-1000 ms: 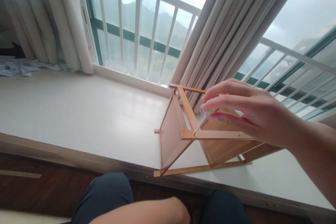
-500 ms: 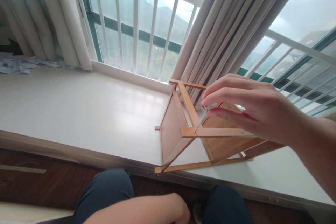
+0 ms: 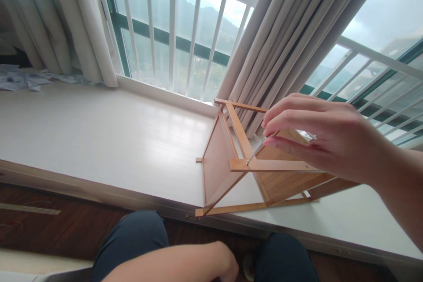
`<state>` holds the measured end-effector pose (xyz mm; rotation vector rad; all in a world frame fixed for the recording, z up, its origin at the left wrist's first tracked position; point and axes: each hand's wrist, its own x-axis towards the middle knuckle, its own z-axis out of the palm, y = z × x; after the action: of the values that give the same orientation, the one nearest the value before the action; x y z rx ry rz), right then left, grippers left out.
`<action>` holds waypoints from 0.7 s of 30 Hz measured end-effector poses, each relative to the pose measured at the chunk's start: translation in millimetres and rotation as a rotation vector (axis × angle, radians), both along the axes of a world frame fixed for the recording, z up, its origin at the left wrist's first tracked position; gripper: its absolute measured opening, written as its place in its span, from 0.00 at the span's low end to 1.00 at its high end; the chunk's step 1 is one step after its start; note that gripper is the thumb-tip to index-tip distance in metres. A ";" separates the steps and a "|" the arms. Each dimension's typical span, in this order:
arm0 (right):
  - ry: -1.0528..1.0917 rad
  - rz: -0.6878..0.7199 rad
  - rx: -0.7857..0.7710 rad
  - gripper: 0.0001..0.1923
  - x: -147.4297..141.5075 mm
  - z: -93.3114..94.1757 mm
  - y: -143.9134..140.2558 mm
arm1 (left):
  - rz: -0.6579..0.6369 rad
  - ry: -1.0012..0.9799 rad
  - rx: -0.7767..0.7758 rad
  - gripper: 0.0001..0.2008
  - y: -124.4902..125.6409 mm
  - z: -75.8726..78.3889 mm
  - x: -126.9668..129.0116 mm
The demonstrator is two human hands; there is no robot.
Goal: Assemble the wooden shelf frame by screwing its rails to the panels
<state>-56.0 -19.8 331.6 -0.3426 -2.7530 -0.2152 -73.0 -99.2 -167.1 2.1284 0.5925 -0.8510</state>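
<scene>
So, head view only. Right hand [image 3: 330, 141] at about 3 o'clock, fingertips [image 3: 274, 121] pinched closed around the short arm of a hex key [image 3: 256, 153], long arm angling down toward 7 o'clock into the joint where two slats of the wooden frame [image 3: 264, 166] meet. Frame lying on its side on the white sill [image 3: 99, 132], right of centre, its near corner hanging just past the sill edge. Left hand [image 3: 228, 266] down at 6 o'clock by the knees, touching nothing visible, mostly cut off, so can't tell whether open or curled.

For doing this bit well, probably:
- keep the key seated deep and in line with the screw before turning, otherwise likely to cam out and round the socket
- turn in short arcs, re-grip with the fingertips rather than swinging the wrist into the curtain [image 3: 280, 39] behind at 12 o'clock
- worth bringing the free hand up to pin the frame, since nothing holds it and it sits near the edge; could twist or slide off
- stop at snug, thin slats look easy to split

Screw head itself too small to make out.
</scene>
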 end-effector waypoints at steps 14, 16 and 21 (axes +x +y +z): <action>-0.013 -0.066 0.007 0.05 -1.6 -1.7 -4.2 | 0.078 -0.052 -0.004 0.05 0.5 -11.3 2.9; -0.013 -0.069 0.011 0.05 -1.3 -2.2 -4.7 | 0.079 -0.065 0.001 0.05 0.6 -10.8 2.3; 0.019 -0.134 -0.019 0.07 -5.1 -6.6 -9.8 | 0.098 -0.173 0.039 0.18 -1.0 -9.4 -0.4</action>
<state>-61.1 -29.6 325.0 -0.5316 -2.7171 -0.2192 -73.5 -100.2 -176.4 2.1622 0.6210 -0.5995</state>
